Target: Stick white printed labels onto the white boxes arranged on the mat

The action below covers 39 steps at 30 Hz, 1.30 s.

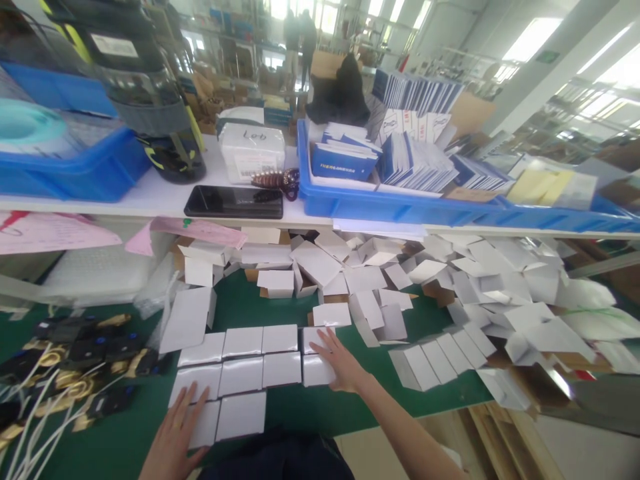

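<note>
Bright, pale light enters through windows [530,48] at the top, burnt out to white, and haze softens the far room, where 2 standing people [307,41] blur into dark shapes. The nearer white boxes [243,341] look clearer, faintly glossy, while the bottle [150,90] leans, stretched by wide-angle distortion.

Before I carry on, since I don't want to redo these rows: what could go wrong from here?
The rows of small white cardboard boxes could shift out of line if the left hand or right hand, both touching them, pushes unevenly.
The loose pile of larger-looking white cardboard cartons behind might slide into the rows.
The flat black phone lies near the white shelf's front edge; a bump might knock it down.
</note>
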Motion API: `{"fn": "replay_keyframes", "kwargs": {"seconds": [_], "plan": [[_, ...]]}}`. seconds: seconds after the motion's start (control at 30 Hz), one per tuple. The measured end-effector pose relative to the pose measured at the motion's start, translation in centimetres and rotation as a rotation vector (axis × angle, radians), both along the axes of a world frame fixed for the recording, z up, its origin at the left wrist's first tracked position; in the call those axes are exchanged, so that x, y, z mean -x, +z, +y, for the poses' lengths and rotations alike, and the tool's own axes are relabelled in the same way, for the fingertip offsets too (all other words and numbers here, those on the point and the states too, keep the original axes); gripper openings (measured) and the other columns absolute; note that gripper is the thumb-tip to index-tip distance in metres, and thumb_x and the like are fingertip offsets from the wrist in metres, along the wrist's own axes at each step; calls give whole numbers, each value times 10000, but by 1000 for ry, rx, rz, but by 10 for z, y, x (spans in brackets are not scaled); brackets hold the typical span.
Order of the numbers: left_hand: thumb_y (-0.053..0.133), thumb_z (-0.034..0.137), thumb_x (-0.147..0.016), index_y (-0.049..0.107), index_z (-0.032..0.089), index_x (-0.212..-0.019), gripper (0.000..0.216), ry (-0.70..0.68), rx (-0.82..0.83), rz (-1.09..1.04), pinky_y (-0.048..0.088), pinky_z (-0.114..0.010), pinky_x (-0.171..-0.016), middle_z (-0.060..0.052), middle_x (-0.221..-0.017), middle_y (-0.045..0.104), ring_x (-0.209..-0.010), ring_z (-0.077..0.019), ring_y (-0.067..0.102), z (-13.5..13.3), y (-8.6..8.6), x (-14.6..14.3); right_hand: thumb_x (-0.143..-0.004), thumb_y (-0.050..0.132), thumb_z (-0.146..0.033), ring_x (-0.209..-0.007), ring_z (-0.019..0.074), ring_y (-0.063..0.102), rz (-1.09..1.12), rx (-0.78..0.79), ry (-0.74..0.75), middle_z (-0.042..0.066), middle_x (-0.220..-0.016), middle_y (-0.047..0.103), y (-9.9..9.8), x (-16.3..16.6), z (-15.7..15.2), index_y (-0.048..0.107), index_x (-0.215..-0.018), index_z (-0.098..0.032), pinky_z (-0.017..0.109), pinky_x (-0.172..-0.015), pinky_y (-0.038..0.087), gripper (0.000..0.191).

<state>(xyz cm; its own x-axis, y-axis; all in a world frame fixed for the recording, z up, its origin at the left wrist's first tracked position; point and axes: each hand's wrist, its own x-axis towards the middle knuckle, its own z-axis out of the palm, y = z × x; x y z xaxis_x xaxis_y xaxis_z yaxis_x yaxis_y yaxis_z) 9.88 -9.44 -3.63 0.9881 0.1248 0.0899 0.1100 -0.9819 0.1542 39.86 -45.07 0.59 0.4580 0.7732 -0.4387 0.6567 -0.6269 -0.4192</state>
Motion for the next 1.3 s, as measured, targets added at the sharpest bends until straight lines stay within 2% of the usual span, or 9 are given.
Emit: {"fn": "replay_keyframes", "kwargs": {"seconds": [0.2,0.3,0.37,0.5,0.63,0.87,1.0,1.1,1.3], "plan": [[608,331,-692,132,257,-1567,999,-12,17,17,406,-554,-1100,-146,-1627,201,-1464,-397,272,3,-6,1,-455,962,-237,-1516,390,-19,-11,-32,9,93,-1666,54,12,-3,9,266,-1550,-262,526,-1222,197,1298],[619,330,-672,165,243,-1563,1004,-13,19,6,403,-551,-1105,-154,-1624,213,-1465,-398,270,4,-8,1,-725,815,-403,-1437,293,334,-61,-91,-88,49,-1548,419,29,-21,10,487,-1434,-279,403,-1171,329,791],[635,333,-655,226,225,-1552,991,-13,11,-1,415,-535,-1102,-156,-1616,244,-1459,-392,291,4,-8,2,-870,637,-311,-1361,262,418,-176,-96,-237,71,-1470,500,34,-37,9,480,-1431,-244,392,-1137,355,586],[666,415,-668,460,192,-1456,845,48,4,72,439,-509,-1086,-151,-1572,356,-1437,-376,345,4,1,0,-724,513,13,-1443,366,230,-336,-6,-388,196,-1562,313,27,-69,12,266,-1532,-131,559,-1141,248,858],[582,597,-810,637,216,-1286,612,110,35,87,484,-538,-1027,-131,-1383,592,-1251,-349,574,1,15,-16,-671,536,11,-1267,336,441,-350,-16,-313,172,-1344,536,25,-85,17,482,-1380,-130,486,-1055,351,724],[504,540,-924,585,195,-1336,544,50,250,-49,482,-469,-1050,-125,-1354,602,-1237,-294,570,-38,45,-103,-679,683,-250,-1100,280,522,-374,-170,-385,108,-1187,596,76,-132,-49,539,-1255,-174,394,-952,443,598],[470,487,-948,522,166,-1398,555,46,339,93,412,-512,-1103,-138,-1418,546,-1293,-303,513,-67,57,-182,-758,633,-445,-1190,368,483,-608,-359,-936,248,-1253,539,97,-154,-101,431,-1353,-21,506,-1007,427,758],[467,378,-958,486,142,-1421,520,58,322,191,338,-525,-1142,-154,-1451,514,-1326,-295,482,-85,52,-232,-852,525,-435,-1211,367,477,-739,-552,-1130,235,-1238,529,79,-122,-95,463,-1358,-68,516,-1016,435,628],[463,355,-974,631,229,-1259,354,47,229,317,317,-586,-1082,-109,-1235,671,-1146,-316,596,-100,27,-264,-870,533,-449,-1251,358,537,199,-476,-903,186,-1384,531,-29,-24,-20,443,-1416,-155,502,-1016,502,626]]}}
